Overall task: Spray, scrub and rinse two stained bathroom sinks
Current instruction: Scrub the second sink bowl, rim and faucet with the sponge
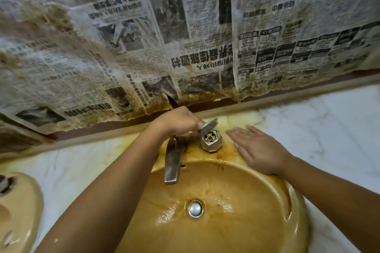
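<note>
Two hands at the sink's (296,201) back edge, near the counter's (329,129) rear: left hand (176,122) fingers (197,125) grip a scrubber (209,124) against the valve (210,141); right hand (261,150) lies flat, fingers straight. Short, firm strokes round the base should lift stains.

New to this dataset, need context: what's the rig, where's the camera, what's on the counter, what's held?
No machine: a person works bare-handed, and the single picture comes from a wide-angle camera on their head, looking down. The left hand holds a scrub pad on a handle-less tap fitting behind the stained tan sink. The right hand lies flat on the sink's back rim. A spout overhangs the basin. A second sink shows at left in the marble counter. Newspaper covers the wall.
</note>
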A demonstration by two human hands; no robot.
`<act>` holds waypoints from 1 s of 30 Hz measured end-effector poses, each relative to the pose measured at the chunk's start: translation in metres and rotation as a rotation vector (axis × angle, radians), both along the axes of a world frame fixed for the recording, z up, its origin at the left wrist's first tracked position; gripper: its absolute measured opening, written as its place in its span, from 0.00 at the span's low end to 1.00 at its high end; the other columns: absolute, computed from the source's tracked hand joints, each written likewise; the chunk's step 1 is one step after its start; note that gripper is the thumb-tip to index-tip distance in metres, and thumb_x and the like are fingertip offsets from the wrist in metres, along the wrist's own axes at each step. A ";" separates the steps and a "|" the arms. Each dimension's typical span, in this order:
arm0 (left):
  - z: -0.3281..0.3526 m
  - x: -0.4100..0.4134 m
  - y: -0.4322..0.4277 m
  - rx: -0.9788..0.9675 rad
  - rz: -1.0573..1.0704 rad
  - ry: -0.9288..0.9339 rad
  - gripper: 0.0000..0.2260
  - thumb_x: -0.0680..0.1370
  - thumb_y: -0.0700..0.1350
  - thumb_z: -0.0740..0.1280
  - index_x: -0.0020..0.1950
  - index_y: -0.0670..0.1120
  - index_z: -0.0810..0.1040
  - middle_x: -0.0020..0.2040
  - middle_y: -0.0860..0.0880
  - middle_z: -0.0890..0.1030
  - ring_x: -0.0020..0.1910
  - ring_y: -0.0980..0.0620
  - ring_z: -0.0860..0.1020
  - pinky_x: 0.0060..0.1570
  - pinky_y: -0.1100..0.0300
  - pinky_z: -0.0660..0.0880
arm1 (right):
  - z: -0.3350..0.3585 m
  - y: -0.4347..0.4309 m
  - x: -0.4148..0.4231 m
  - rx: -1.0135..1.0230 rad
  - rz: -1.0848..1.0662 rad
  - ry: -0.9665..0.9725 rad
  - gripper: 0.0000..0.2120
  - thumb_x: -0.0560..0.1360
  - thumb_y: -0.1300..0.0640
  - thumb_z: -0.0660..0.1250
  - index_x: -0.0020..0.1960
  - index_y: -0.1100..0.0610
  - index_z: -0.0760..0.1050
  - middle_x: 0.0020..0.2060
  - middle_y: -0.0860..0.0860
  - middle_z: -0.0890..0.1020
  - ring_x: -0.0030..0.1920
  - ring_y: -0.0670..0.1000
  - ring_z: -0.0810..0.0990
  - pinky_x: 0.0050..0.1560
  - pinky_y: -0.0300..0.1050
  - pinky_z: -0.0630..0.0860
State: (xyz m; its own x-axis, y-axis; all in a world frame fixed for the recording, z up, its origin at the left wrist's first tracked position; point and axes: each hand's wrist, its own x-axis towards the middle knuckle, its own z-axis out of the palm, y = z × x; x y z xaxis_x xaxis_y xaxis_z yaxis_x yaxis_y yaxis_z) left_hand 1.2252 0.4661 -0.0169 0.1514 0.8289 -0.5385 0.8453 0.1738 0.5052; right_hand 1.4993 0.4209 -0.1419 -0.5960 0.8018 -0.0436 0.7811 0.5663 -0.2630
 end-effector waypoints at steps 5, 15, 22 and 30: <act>0.016 0.001 0.011 -0.025 -0.189 0.059 0.09 0.80 0.50 0.68 0.46 0.58 0.88 0.64 0.62 0.81 0.46 0.63 0.81 0.56 0.52 0.77 | 0.004 -0.002 -0.002 0.002 -0.020 -0.007 0.27 0.86 0.44 0.42 0.84 0.47 0.51 0.81 0.47 0.61 0.81 0.43 0.53 0.81 0.43 0.42; 0.011 -0.004 0.014 -0.048 -0.249 0.057 0.11 0.82 0.47 0.67 0.56 0.45 0.87 0.64 0.63 0.81 0.61 0.62 0.76 0.64 0.57 0.68 | 0.003 -0.001 -0.003 -0.011 -0.018 -0.011 0.28 0.85 0.43 0.41 0.84 0.49 0.54 0.80 0.48 0.64 0.81 0.44 0.55 0.82 0.47 0.47; 0.005 0.002 -0.046 0.227 -0.033 0.082 0.11 0.82 0.51 0.66 0.62 0.55 0.85 0.61 0.57 0.84 0.56 0.52 0.80 0.48 0.60 0.71 | 0.002 -0.001 -0.004 -0.004 -0.017 -0.023 0.29 0.85 0.43 0.40 0.84 0.49 0.53 0.81 0.49 0.63 0.81 0.44 0.54 0.82 0.47 0.46; -0.020 0.052 -0.117 0.520 0.098 0.343 0.21 0.85 0.53 0.59 0.79 0.56 0.67 0.41 0.48 0.83 0.40 0.46 0.80 0.40 0.50 0.79 | 0.004 -0.003 -0.002 0.000 -0.002 0.035 0.27 0.86 0.45 0.44 0.83 0.51 0.55 0.80 0.49 0.65 0.81 0.46 0.58 0.82 0.47 0.48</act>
State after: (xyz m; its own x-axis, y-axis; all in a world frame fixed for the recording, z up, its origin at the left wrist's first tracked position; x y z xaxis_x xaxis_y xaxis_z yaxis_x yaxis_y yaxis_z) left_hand 1.2772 0.3495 -0.0366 -0.0485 0.9966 -0.0661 0.9668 0.0635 0.2473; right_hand 1.4968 0.4181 -0.1375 -0.5955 0.8030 -0.0229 0.7725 0.5646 -0.2905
